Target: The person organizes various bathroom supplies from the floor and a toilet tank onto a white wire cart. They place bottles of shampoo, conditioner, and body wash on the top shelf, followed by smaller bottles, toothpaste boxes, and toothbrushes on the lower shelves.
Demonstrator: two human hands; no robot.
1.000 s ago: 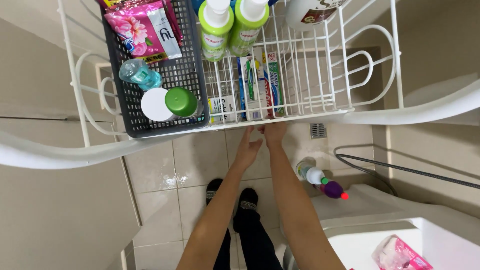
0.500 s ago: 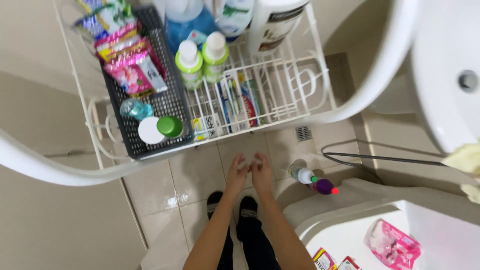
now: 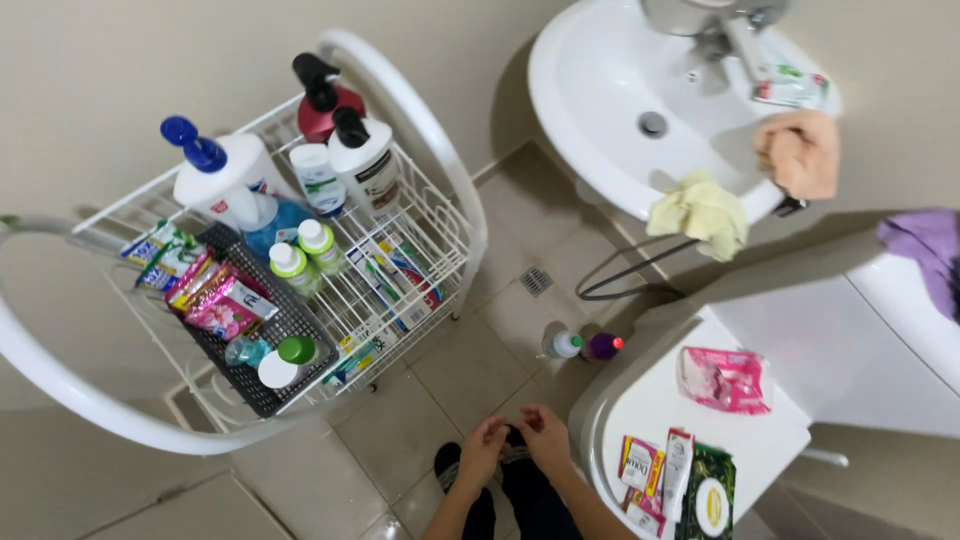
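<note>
- Since the earlier frames, the hands have been drawn back from the white wire cart (image 3: 440, 215), which is now seen well apart from them at upper left, and a white sink (image 3: 590, 90) has come into view.
- The left hand (image 3: 483, 447) and right hand (image 3: 545, 432) are held together, fingertips touching, low above the tiled floor (image 3: 470, 360).
- Nothing is seen clamped in them.
- Two small bottles (image 3: 580, 346) stand nearby on the floor.

Home bathroom, sink (image 3: 600, 150), toilet (image 3: 760, 330), toiletries rack (image 3: 420, 190)
</note>
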